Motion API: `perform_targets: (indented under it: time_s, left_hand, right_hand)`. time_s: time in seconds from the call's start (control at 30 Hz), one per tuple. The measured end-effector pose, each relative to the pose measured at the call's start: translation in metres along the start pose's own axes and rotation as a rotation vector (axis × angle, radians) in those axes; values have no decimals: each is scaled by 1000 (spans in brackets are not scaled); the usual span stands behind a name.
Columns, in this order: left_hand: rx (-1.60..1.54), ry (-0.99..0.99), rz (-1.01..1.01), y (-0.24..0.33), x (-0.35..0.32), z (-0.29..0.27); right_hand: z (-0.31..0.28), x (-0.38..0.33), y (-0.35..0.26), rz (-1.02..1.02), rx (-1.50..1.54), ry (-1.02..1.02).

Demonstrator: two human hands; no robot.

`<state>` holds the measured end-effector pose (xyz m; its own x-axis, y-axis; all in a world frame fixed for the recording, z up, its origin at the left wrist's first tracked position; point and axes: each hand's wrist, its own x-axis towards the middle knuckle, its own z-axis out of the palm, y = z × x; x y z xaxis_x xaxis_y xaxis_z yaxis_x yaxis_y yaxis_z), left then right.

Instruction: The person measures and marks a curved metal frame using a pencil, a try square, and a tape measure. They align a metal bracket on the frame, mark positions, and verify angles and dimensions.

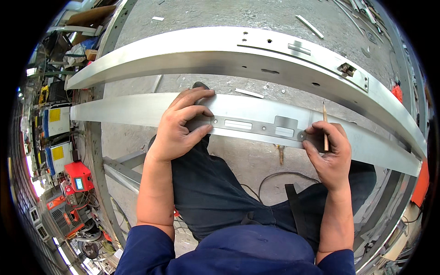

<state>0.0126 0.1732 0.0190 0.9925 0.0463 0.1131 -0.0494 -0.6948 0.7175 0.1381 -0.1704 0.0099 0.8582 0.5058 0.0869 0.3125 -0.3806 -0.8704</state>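
- so the thin plate sits a bit right of mid-frame, lying flat along the near bar; two slots and a few small holes run down its length
- left hand has thumb and fingers bent around the plate's left end, looks like a light grip; right hand is pinched in at the other end, with a pencil tucked between its fingers
- my guess: the plate is light and stiff, but skinny enough to bend if you pry on one end; smooth metal, so probably skates around easily on the bar
- I'd hold it by the long edges near both ends, like here; keep fingertips out of the slots, since cut metal may be sharp
- near bar looks long and rigid, likely hollow, so awkward more than heavy; the far bar across the upper frame looks similar
- hard to make out: fingertips cover both plate ends, so I can't tell how firm the squeeze is; the plate's underside is hidden; a brown stick-like thing below the bar is partly blocked; left-edge clutter is warped and cropped by the dark rim
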Motion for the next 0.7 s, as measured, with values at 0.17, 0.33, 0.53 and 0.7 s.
perform_targets:
  time_s: [0.17, 0.33, 0.53, 0.7]
  left_hand:
    - [16, -2, 18, -1, 0, 0]
    - [21, -6, 12, -1, 0, 1]
    - [14, -10, -6, 0, 0, 0]
    - [20, -8, -4, 0, 1, 1]
  right_hand:
    - [1, 0, 0, -6, -7, 2]
    - [0, 0, 0, -10, -11, 6]
    - [0, 1, 0, -27, 3, -1]
    - [-1, 1, 1, -28, -11, -6]
